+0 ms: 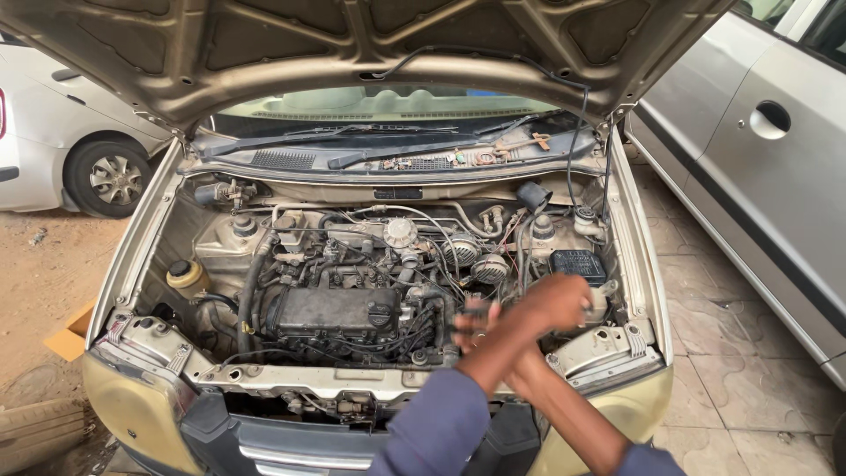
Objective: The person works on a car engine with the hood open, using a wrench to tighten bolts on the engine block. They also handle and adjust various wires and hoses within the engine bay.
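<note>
I am looking into the open engine bay of a beige car (141, 414), and my forearms cross over its right side. My left hand (557, 300) reaches right, fingers curled with the back of the hand towards me. It sits just below a black box (577, 263) and beside a white reservoir (602, 304). What it holds is hidden. My right hand (477, 321) reaches left under the left forearm, its fingers wrapped on a dark part (474, 310) among the hoses beside the black engine cover (326, 310).
The raised bonnet (370, 44) spans the top of the view. A silver car (758, 167) stands close on the right over tiled paving. A white car (62, 132) is parked at the left on dirt. A yellow-capped reservoir (187, 278) sits at the bay's left.
</note>
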A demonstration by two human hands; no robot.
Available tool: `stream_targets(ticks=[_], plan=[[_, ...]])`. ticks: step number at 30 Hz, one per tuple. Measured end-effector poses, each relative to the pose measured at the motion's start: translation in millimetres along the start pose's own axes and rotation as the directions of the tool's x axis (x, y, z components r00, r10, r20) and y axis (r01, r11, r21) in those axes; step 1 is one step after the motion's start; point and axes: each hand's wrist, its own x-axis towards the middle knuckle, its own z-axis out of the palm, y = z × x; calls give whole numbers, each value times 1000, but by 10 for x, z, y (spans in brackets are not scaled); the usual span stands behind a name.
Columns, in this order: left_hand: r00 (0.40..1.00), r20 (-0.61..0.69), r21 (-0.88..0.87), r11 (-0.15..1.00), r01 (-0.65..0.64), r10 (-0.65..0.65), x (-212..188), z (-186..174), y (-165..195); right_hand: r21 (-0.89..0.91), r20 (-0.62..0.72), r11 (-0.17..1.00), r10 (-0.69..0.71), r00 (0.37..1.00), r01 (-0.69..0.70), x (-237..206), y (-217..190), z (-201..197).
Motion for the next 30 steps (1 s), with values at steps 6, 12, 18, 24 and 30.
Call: stream_targets(ticks=[6,12,18,24,30], plan=[[963,-269,63,998,-18,34,-567,-15,664,-562,223,819,13,975,117,112,-41,-60],[887,-445,101,991,-85,122,-624,-49,542,-890,449,384,832,325,246,-1033,-1074,-218],[600,-734,312,943,-117,318,-573,437,561,-735,658,-51,188,729,677,-369,-1684,306],[968,-240,9,998,-66,66,-711,360,482,-595,563,-425,385,731,682,116,-1607,377],[759,-461,67,871,-486,459,-1111,21,318,-731,395,-540,163,904,416,289,-1700,-378]])
